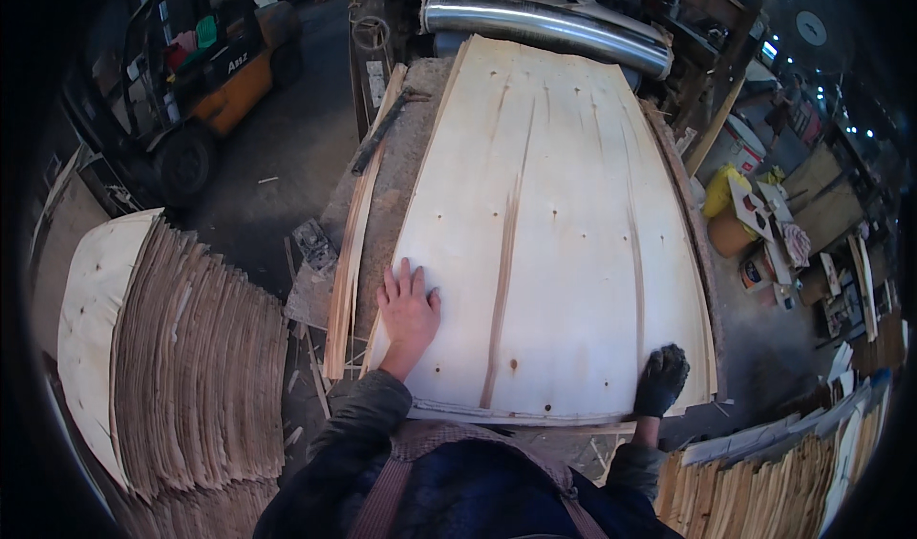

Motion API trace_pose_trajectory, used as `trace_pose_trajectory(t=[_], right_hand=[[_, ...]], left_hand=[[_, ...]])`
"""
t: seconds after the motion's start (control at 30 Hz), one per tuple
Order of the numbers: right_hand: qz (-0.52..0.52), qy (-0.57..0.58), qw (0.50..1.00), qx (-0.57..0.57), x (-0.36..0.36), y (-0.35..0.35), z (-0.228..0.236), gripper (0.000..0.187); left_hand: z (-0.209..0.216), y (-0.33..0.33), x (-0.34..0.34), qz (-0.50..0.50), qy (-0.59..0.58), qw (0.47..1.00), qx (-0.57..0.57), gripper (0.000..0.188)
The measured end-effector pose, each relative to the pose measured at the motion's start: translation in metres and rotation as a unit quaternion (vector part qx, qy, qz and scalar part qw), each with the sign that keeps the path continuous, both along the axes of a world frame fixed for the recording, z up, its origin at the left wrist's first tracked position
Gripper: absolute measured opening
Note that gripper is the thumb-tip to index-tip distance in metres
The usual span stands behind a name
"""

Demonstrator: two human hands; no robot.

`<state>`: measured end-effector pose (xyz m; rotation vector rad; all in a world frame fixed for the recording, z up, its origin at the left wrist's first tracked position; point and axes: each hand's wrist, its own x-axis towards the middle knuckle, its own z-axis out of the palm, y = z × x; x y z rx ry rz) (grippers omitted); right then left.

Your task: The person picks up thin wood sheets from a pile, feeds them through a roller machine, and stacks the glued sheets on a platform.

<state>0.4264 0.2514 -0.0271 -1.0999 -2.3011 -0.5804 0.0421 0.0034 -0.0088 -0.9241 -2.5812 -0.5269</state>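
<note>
A pale wood veneer sheet (573,281) with brown streaks and small knots lies flat on top of a stack in front of me. My left hand (411,308) is bare and rests on it near its left edge, palm down and fingers spread. A dark glove covers my right hand (662,380), which is on the sheet's near right corner. The glove's fingers merge into one dark shape, so whether they are curled cannot be made out. A shiny metal roller (549,25) spans the far end of the sheet.
Left of the sheet, a dark bar-like tool (380,136) lies by long wood strips (355,262). A tall veneer stack (205,348) stands at the left, another (764,486) at the lower right. An orange forklift (224,100) is at the far left; a yellow bag (726,190) sits among clutter at right.
</note>
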Motion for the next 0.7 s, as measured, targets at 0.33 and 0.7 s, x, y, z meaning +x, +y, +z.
trace_pose_trajectory(t=[0.33, 0.7], right_hand=[[-0.007, 0.060, 0.998, -0.031, -0.004, -0.002, 0.003, 0.011], [-0.005, 0.057, 0.998, -0.031, 0.000, 0.004, -0.006, 0.015]], left_hand=[[-0.001, 0.001, 0.000, -0.008, 0.005, 1.000, 0.012, 0.045], [-0.001, 0.001, 0.000, -0.002, -0.008, 1.000, 0.017, 0.045]])
